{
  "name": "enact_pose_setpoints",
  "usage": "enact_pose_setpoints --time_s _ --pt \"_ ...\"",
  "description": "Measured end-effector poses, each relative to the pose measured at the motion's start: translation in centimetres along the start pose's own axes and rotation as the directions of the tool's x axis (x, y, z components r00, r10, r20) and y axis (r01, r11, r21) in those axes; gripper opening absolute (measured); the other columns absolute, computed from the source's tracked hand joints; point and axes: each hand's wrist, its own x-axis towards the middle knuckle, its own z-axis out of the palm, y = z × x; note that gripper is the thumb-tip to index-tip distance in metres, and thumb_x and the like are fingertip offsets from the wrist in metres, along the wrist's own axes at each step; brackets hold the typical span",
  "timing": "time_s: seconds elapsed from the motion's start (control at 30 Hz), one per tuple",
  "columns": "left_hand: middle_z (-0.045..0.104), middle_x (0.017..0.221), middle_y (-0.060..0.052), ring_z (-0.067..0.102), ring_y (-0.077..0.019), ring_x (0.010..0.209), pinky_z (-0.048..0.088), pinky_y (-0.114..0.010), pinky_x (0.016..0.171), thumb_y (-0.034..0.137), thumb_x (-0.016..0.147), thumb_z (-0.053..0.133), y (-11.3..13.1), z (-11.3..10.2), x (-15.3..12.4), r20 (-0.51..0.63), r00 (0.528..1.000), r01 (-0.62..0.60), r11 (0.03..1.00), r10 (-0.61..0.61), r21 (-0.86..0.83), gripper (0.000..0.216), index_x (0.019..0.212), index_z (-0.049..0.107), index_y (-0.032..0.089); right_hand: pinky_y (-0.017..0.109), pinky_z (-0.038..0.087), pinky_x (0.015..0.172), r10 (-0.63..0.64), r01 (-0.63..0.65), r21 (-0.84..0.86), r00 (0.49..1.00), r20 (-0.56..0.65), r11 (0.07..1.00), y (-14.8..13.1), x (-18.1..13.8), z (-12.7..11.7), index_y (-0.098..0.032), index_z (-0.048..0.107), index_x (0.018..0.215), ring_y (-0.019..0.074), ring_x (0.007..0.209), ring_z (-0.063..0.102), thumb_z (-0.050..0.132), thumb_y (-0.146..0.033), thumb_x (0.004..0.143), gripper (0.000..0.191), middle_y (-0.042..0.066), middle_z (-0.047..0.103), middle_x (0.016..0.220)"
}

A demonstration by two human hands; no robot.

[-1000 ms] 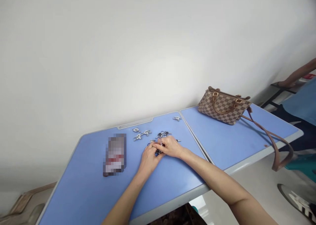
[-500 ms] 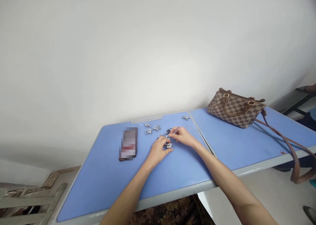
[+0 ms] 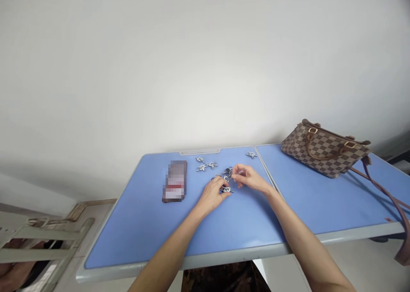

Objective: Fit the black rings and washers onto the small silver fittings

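Observation:
Several small silver metal pieces (image 3: 205,164) lie scattered on the blue table (image 3: 153,223) near the far edge. My left hand (image 3: 212,193) rests on the table with its fingers curled on a small dark-and-silver piece (image 3: 226,190). Just right of it, my right hand (image 3: 250,177) pinches a thin small metal piece (image 3: 238,173) above a cluster of pieces (image 3: 227,171). One more silver piece (image 3: 251,155) lies apart near the seam between the two tabletops.
A dark flat packet (image 3: 174,181) lies left of the pieces. A brown checked handbag (image 3: 325,147) stands on the right tabletop, its strap (image 3: 389,200) trailing over the front edge. A white wall rises behind. A wooden frame (image 3: 38,236) stands at the lower left.
The view has swung left, so the table and bag sit further right in frame. My hands have drawn apart: the right lifted a thin piece away, the left stayed on the dark piece.

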Motion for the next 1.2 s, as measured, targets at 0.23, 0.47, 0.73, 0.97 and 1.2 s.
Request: enact_pose_setpoints --time_s 0.23,0.47,0.73,0.97,1.2 --pt "0.06 0.095 -0.002 0.057 -0.0177 0.085 0.046 -0.03 0.078 0.02 0.075 0.066 -0.23 0.16 0.05 -0.017 0.999 -0.028 0.999 0.028 -0.021 0.011 0.085 0.061 0.021 0.023 0.042 0.047 -0.074 0.069 -0.039 0.988 -0.134 0.997 0.56 -0.11 0.05 -0.019 0.052 0.079 0.0086 0.045 0.048 0.063 -0.051 0.079 0.034 -0.006 0.05 0.056" --pt "0.059 0.095 -0.002 0.057 -0.0167 0.086 0.047 -0.03 0.078 0.018 0.078 0.062 -0.25 -0.07 0.24 -0.007 0.998 -0.056 0.997 0.056 -0.044 0.008 0.086 0.061 0.02 0.022 0.044 0.05 -0.05 0.031 -0.185 0.994 -0.1 0.982 0.66 -0.24 0.84 -0.018 0.055 0.077 0.0095 0.052 0.052 0.062 -0.048 0.08 0.031 -0.004 0.052 0.062" --pt "0.058 0.095 -0.002 0.057 -0.0171 0.088 0.048 -0.03 0.079 0.023 0.079 0.062 -0.34 -0.18 0.25 0.023 0.998 -0.06 0.998 0.061 -0.03 0.009 0.087 0.059 0.02 0.023 0.044 0.05 -0.076 0.051 -0.195 0.989 -0.125 0.979 0.63 -0.23 0.81 -0.018 0.055 0.077 0.0098 0.053 0.051 0.062 -0.048 0.079 0.031 -0.004 0.053 0.063" --pt "0.057 0.095 -0.002 0.057 -0.0165 0.088 0.048 -0.028 0.077 0.022 0.078 0.063 -0.37 -0.17 0.25 0.022 0.998 -0.059 0.998 0.059 -0.023 0.01 0.087 0.058 0.02 0.023 0.041 0.049 -0.067 0.035 -0.261 0.991 -0.116 0.965 0.62 -0.27 0.86 -0.018 0.056 0.078 0.0101 0.051 0.048 0.06 -0.045 0.081 0.027 -0.005 0.05 0.059" --pt "0.057 0.095 -0.001 0.058 -0.016 0.086 0.048 -0.028 0.078 0.023 0.078 0.064 -0.28 -0.28 0.36 0.036 0.997 -0.06 0.998 0.061 -0.024 0.012 0.089 0.059 0.02 0.022 0.036 0.051 -0.107 0.062 -0.339 0.988 -0.115 0.939 0.48 -0.44 0.79 -0.018 0.058 0.079 0.01 0.055 0.045 0.058 -0.04 0.083 0.022 -0.005 0.05 0.06"
